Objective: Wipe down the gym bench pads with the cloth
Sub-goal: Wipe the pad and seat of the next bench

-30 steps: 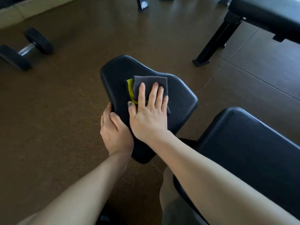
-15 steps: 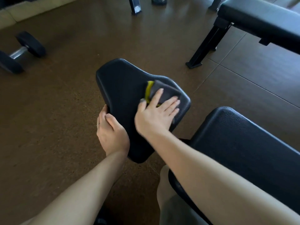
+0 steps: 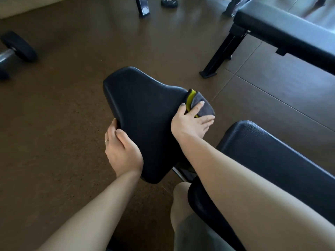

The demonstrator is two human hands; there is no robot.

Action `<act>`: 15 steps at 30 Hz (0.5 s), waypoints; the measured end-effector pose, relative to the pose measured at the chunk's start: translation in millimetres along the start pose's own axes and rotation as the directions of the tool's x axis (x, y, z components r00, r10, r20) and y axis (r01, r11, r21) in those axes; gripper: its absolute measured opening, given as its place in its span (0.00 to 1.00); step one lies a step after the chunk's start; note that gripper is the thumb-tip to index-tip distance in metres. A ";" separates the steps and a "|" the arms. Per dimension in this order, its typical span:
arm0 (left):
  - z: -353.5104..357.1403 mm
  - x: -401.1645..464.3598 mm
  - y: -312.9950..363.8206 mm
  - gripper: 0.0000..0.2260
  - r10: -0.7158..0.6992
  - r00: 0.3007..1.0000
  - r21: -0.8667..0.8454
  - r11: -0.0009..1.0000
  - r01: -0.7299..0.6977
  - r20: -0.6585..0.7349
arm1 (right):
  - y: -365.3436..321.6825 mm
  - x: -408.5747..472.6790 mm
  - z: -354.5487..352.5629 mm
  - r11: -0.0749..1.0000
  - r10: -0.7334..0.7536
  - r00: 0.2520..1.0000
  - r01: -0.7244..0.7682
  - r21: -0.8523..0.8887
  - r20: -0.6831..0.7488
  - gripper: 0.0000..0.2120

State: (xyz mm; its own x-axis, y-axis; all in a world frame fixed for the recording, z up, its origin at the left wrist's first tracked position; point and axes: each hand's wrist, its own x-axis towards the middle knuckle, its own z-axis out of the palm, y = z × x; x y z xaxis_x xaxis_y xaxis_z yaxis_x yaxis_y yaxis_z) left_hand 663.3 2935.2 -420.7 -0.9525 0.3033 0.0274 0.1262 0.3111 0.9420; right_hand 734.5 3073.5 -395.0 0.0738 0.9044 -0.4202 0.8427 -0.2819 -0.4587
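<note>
A black padded seat pad fills the middle of the view. My left hand grips its near left edge, thumb on top and fingers curled under. A folded grey cloth with a yellow-green edge lies over the pad's right edge. My right hand presses on that cloth with straight, spread fingers that wrap slightly over the rim. The long black back pad of the same bench runs off to the lower right, under my right forearm.
A second black bench on a black metal leg stands at the upper right. A dumbbell lies on the brown floor at the far left. A small weight plate and a metal foot sit at the top.
My right hand has slid the cloth from the middle of the seat pad across to its right edge. My left hand has kept its hold on the left edge.
</note>
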 end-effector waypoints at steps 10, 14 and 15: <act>-2.2 0.2 -0.3 0.24 -0.011 1.000 0.019 1.000 0.011 0.018 | -8.2 -54.0 29.2 0.976 0.182 0.983 -0.185 0.114 0.033 0.32; -0.5 0.4 -2.0 0.23 -0.008 1.000 0.002 1.000 0.008 0.017 | -19.8 -3.3 6.5 0.930 0.330 0.943 -0.317 0.186 -0.043 0.32; 0.0 0.2 -2.0 0.23 -0.009 1.000 -0.001 1.000 0.009 0.009 | -19.5 -0.3 5.0 0.931 0.325 0.944 -0.310 0.193 -0.053 0.32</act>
State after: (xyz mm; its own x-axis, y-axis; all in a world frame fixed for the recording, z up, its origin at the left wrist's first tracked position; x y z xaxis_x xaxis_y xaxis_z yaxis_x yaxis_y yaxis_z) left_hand 662.8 2934.7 -422.6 -0.9511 0.3085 0.0162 0.1176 0.3132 0.9424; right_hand 715.4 3077.1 -389.9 0.3716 0.7794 -0.5045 0.6591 -0.6041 -0.4479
